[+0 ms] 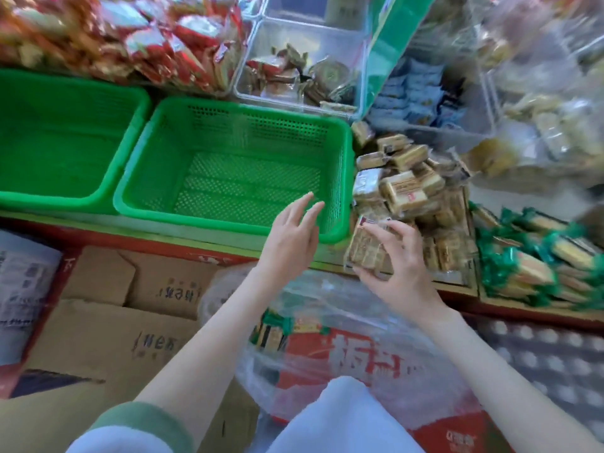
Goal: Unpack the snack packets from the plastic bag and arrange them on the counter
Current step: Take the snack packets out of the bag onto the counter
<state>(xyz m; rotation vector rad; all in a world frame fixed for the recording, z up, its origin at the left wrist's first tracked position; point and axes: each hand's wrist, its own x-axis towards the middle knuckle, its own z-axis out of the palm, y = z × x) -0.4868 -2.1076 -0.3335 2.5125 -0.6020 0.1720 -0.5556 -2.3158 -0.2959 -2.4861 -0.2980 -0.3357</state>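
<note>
My right hand (397, 266) grips a clear packet of brown snack bars (366, 248) at the counter's front edge, just right of a green basket. Behind it lies a heap of similar brown snack packets (408, 188) on the counter. My left hand (292, 238) hovers open, fingers spread, over the near right corner of the green basket (340, 191), holding nothing. Below my arms lies a crumpled clear plastic bag (346, 325) with a few green-wrapped packets (273, 333) showing inside it, over a red box.
A second green basket (65, 138) stands at the left. Red packets (157, 44) pile up behind. Clear bins (304, 67) hold dark snacks. Green-wrapped packets (536, 256) fill the counter at the right. Cardboard boxes (114, 322) sit below left.
</note>
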